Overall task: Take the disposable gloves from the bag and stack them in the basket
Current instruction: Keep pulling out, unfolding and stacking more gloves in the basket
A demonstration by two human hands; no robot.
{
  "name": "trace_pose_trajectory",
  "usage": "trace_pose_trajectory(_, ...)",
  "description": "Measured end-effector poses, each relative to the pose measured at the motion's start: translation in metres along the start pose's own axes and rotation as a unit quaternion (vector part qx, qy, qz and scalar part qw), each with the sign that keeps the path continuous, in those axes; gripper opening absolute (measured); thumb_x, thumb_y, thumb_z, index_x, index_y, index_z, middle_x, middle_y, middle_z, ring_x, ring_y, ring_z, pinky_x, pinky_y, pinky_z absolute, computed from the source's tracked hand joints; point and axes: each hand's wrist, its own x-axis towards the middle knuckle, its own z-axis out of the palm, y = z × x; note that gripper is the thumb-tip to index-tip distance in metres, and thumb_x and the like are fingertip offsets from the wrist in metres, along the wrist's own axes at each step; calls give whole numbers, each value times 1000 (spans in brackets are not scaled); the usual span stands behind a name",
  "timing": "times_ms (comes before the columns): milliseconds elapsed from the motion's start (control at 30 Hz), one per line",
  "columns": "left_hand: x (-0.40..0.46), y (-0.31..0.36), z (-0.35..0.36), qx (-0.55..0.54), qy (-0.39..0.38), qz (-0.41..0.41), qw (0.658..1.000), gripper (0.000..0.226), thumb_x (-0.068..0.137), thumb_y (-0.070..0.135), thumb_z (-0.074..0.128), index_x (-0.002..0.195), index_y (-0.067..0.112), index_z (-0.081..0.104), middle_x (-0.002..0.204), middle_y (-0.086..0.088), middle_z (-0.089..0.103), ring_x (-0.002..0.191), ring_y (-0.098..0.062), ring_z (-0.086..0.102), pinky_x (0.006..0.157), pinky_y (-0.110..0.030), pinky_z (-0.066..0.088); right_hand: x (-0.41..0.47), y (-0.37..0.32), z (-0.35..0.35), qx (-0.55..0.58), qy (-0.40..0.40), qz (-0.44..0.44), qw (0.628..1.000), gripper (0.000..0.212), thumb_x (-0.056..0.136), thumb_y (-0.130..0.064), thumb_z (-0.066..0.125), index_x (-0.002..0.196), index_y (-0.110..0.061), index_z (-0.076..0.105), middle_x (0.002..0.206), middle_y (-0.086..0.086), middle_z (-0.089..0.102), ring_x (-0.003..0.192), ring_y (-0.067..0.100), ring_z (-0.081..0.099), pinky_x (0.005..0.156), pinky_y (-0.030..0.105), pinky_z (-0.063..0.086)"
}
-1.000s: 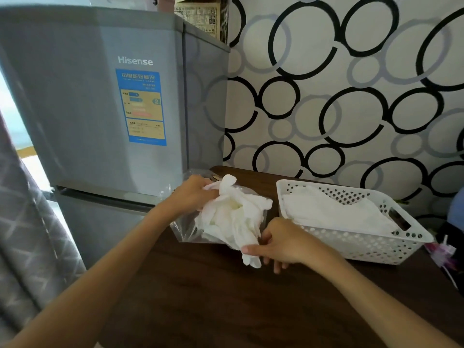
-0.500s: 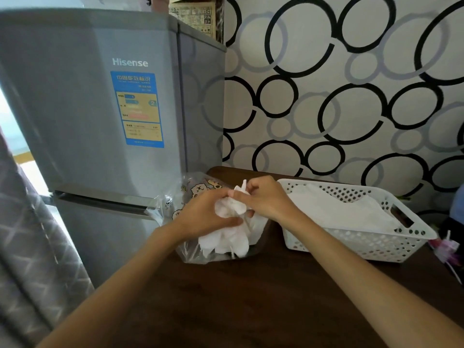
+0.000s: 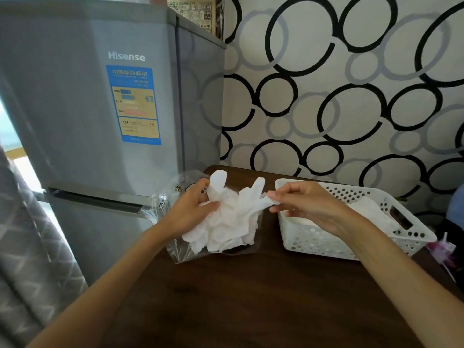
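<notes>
A clear plastic bag (image 3: pixel 165 202) with small printed figures lies on the dark wooden table (image 3: pixel 251 297), holding a crumpled bunch of white disposable gloves (image 3: pixel 226 229). My left hand (image 3: pixel 188 212) grips the bunch from the left. My right hand (image 3: pixel 308 202) pinches the fingertip of one glove (image 3: pixel 253 199) and stretches it rightward, away from the bunch. To the right stands a white perforated basket (image 3: pixel 313 242) with white gloves (image 3: pixel 371 212) lying in it. My right hand hovers over the basket's left end.
A grey refrigerator (image 3: pixel 88 109) stands directly behind and left of the bag. A wall with black ring pattern (image 3: pixel 351 96) backs the table. A grey patterned curtain (image 3: pixel 30 247) hangs at far left. A small pink object (image 3: pixel 442 249) lies beyond the basket's right end.
My right hand went from the bunch's bottom to its top, pinched one glove, and has now pulled it out to the right toward the basket. My left hand keeps holding the bunch.
</notes>
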Motion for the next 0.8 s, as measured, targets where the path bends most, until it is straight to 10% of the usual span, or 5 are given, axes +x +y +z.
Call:
trace_pose_trajectory(200,-5,-5,7,100,74,143,982,49,80,8,71,119,30,50,119,16,53,110,-7,50,90,-23,42,2,1,17,96,-39,39,994,17,90,-4,59,106,-10,56,113,14,63,87,19,72,73,22,58)
trace_pose_trajectory(300,-4,-1,7,278,103,260,919,41,70,-2,73,100,25,66,108,12,63,103,-13,53,82,-23,39,-3,-2,31,-106,-32,6,994,37,77,-28,77,107,-18,58,108,-2,63,91,12,64,74,22,53)
trace_pose_trajectory(433,-5,4,5,411,37,317,854,22,70,9,74,76,30,75,90,15,72,91,-15,63,78,-31,45,-11,2,53,-511,51,-125,849,34,77,-37,75,101,-25,53,103,-6,59,87,12,51,70,23,39)
trace_pose_trajectory(567,-8,6,9,499,-80,308,806,37,86,45,44,109,30,70,109,10,71,106,-13,59,96,-35,42,-10,-9,48,-620,128,-212,744,29,88,-27,64,113,-15,53,100,4,61,89,22,58,66,27,35)
trace_pose_trajectory(800,5,-4,0,486,-144,181,843,38,90,50,54,126,39,57,128,10,59,116,-13,48,92,-33,41,-4,-27,27,-584,-74,-74,805,25,84,-35,69,100,-18,74,104,-4,69,95,12,59,82,29,48)
